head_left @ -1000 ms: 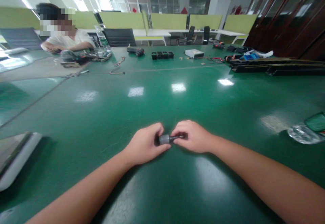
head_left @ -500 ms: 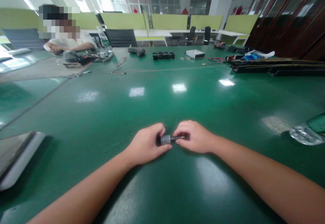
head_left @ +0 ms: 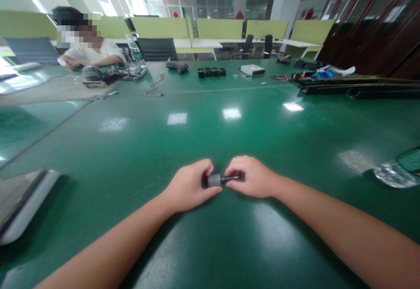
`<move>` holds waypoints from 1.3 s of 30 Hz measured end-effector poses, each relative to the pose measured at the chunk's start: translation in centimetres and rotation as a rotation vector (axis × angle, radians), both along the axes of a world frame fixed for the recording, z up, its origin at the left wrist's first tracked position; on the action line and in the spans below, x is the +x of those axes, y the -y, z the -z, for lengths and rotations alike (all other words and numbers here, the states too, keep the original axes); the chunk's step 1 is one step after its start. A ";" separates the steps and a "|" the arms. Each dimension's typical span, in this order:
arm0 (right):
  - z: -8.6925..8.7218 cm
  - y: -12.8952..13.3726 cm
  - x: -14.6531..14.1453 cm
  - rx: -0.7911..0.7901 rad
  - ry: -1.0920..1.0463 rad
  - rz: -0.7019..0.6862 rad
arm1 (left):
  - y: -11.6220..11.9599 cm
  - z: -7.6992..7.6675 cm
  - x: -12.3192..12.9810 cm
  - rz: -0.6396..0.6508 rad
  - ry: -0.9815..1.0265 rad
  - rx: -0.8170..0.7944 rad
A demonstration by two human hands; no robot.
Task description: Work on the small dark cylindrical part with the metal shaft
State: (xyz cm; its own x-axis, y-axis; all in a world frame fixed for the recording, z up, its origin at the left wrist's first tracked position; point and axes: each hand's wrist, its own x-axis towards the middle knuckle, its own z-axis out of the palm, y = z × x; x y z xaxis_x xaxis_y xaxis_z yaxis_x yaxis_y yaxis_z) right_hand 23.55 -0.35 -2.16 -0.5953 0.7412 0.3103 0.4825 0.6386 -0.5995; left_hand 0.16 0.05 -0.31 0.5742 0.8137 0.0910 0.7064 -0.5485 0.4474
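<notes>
A small grey and black cylinder (head_left: 215, 180) with a thin dark ridged shaft lies level between my hands, close above or on the green table (head_left: 203, 136); I cannot tell which. Its exact kind does not show. My left hand (head_left: 188, 187) is closed around the thick grey end, the thumb along the near side. My right hand (head_left: 251, 176) pinches at the thin shaft end, on the right. The fingertips partly hide that end.
A flat pale-edged device (head_left: 29, 201) lies at the left. A clear bottle (head_left: 397, 173) lies at the right edge. Black bars (head_left: 357, 87), a silver box (head_left: 252, 70), a black block (head_left: 211, 72) and a cable (head_left: 152, 90) lie farther back. A person (head_left: 95, 53) sits at the far left.
My hands and the cylinder stay almost in place. The person at the far left has shifted the head slightly.
</notes>
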 end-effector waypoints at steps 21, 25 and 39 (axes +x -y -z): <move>0.0 0.0 0.6 0.035 0.009 0.055 | 0.1 0.0 0.0 0.003 -0.004 0.004; 0.0 -0.1 0.6 0.045 0.010 0.050 | 0.0 0.2 -0.1 0.008 -0.006 0.012; 0.2 -0.4 0.9 0.061 0.011 0.061 | -0.1 0.4 -0.3 0.008 -0.011 0.009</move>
